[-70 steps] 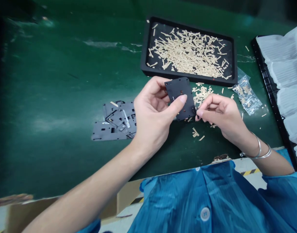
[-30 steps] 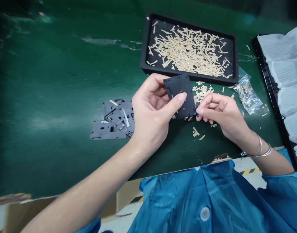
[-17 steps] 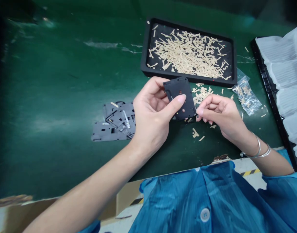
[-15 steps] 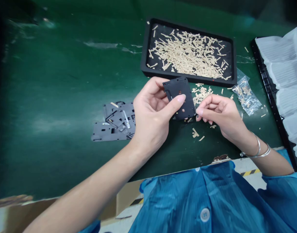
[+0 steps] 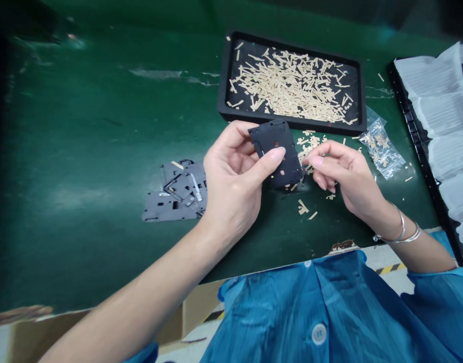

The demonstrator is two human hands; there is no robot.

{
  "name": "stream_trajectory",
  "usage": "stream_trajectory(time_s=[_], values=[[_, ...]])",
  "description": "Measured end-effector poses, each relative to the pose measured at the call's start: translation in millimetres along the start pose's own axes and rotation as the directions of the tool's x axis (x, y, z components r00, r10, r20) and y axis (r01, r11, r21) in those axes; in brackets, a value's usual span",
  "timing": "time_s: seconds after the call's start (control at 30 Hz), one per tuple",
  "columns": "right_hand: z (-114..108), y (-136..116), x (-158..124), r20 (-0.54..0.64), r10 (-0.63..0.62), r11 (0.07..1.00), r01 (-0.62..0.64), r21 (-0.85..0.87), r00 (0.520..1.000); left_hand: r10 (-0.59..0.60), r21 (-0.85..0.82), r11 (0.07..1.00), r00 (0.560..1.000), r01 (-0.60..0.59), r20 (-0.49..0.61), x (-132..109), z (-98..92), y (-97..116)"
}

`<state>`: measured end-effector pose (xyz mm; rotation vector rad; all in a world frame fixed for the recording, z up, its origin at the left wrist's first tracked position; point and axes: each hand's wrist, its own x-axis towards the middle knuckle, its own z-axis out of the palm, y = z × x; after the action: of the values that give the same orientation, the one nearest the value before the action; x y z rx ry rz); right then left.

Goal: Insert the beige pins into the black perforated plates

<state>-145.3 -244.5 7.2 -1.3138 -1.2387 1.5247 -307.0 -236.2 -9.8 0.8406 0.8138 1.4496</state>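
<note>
A thin black plastic plate (image 5: 286,138) with small holes is gripped in my left hand (image 5: 237,176), the thumb flat across its face. Just right of the plate's edge is my right hand (image 5: 343,169), its thumb and forefinger pinched together. Whatever lies between those fingertips is too small to make out. Beneath and behind the hands lies a loose heap of small cream-coloured strips (image 5: 309,143). Left of my left hand, similar dark plates (image 5: 178,194) lie overlapping on the green table, with one cream strip on top.
A black tray (image 5: 223,83) filled with cream strips (image 5: 288,85) stands behind the hands. Right of it lies a clear plastic bag (image 5: 383,148) with small pieces inside. A black tray with white padded liners (image 5: 439,106) borders the right side. Stray strips (image 5: 302,207) dot the green tabletop (image 5: 83,136).
My right fingertips have moved slightly up along the plate's right edge, and the lower fingers have shifted off its corner. The left hand and plate have drifted slightly left in view.
</note>
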Motion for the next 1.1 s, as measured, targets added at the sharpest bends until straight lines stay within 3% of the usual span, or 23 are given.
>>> stream_trajectory(time_s=[0.17, 0.4, 0.67, 1.1], values=[[4, -2, 0, 0.051, -0.001, 1.0, 0.002, -0.017, 0.999, -0.008, -0.003, 1.0, 1.0, 0.008, -0.013, 0, 0.6, -1], [10, 0, -3, -0.009, -0.06, 0.994, 0.058, -0.094, 0.998, -0.106, -0.047, 0.993, 0.994, 0.106, 0.001, 2, -4.2, -6], [1, 2, 2, 0.031, -0.044, 0.999, 0.044, 0.014, 0.999, -0.053, -0.025, 0.998, 0.999, 0.053, -0.011, 1, -1.9, -5], [2, -2, 3, 0.027, 0.012, 1.0, -0.012, 0.003, 1.0, -0.061, -0.008, 0.998, 0.998, 0.061, -0.003, 1, -1.3, -3]])
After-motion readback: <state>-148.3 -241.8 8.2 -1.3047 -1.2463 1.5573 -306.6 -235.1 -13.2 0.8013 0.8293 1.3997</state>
